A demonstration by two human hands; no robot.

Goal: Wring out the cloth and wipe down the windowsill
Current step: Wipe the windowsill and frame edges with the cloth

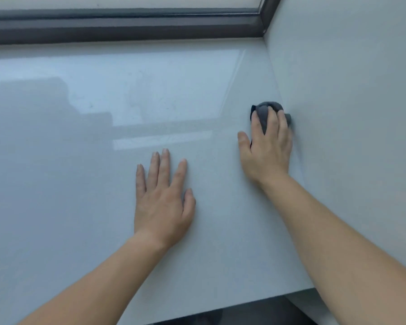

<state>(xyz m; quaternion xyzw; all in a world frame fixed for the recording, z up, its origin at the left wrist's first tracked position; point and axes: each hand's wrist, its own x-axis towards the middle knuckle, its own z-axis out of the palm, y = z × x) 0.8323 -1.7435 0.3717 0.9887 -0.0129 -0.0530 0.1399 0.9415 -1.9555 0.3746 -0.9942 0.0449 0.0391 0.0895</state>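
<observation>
A wide, glossy pale grey windowsill (85, 184) fills most of the view. A bunched dark grey cloth (266, 111) lies on it at the right, close against the side wall. My right hand (267, 148) presses down on the cloth with straight fingers spread over it, thumb out to the left. Much of the cloth is hidden under that hand. My left hand (163, 198) rests flat on the bare sill, fingers straight and slightly spread, a hand's width left of the right one.
A dark window frame (127, 26) runs along the back of the sill. A light grey side wall (349, 90) rises on the right. The sill's front edge (220, 310) crosses the bottom, with something dark below it.
</observation>
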